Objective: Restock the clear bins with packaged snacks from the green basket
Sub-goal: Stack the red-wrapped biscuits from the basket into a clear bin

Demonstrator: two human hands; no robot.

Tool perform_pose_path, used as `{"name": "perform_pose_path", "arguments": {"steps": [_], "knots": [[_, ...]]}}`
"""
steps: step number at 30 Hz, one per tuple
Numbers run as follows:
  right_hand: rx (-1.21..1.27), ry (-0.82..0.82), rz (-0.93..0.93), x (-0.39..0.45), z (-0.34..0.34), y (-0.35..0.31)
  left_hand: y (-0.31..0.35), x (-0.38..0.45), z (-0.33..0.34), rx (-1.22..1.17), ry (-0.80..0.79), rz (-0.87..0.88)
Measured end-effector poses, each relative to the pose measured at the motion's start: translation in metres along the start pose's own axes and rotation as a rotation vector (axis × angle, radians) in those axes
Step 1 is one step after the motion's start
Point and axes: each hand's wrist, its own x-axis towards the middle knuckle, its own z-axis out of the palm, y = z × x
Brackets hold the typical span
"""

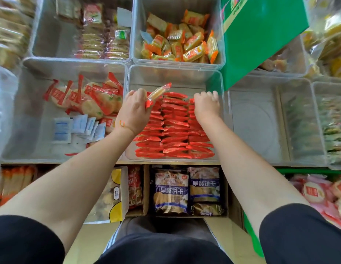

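Left hand (134, 109) pinches one red-ended snack packet (157, 94) above the centre clear bin (175, 77). Right hand (206, 104), fingers curled, reaches among the rows of red packets (173, 134) there; grasp cannot be confirmed. Green basket (251, 225) lower right.

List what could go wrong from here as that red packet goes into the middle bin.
1. The left hand pinches the red-ended packet near one end, so it could slip and land crooked on the packed rows.
2. The right hand is curled down among the standing packets and may topple or crush them.
3. The green box leans over the clear bin at its far right corner and might slide in.
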Motion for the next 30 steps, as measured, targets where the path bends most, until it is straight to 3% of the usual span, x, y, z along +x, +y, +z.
{"name": "perform_pose_path", "arguments": {"steps": [4,7,10,13,15,19,25,30], "knots": [[0.011,-0.213,0.013,0.007,-0.004,-0.003,0.004,0.000,-0.001,0.020,0.016,0.038],[0.197,0.027,-0.040,0.005,-0.021,-0.015,0.001,0.002,0.002,0.023,0.011,0.039],[0.492,0.305,-0.271,-0.008,-0.038,-0.041,-0.001,0.002,0.003,0.042,-0.006,0.034],[0.555,0.293,-0.441,-0.023,-0.041,-0.073,0.000,0.001,0.001,0.019,-0.002,0.031],[0.554,0.291,-0.445,-0.027,-0.038,-0.083,0.001,0.001,-0.001,-0.011,-0.004,0.021],[0.687,0.399,-0.199,-0.025,-0.046,-0.061,-0.004,0.000,0.003,0.186,-0.090,0.012],[1.303,0.068,0.432,-0.025,-0.050,-0.011,-0.001,0.000,0.003,0.453,-0.221,0.023],[1.782,-0.250,0.553,-0.026,-0.057,0.001,0.000,0.000,0.003,0.495,-0.249,0.017]]}}
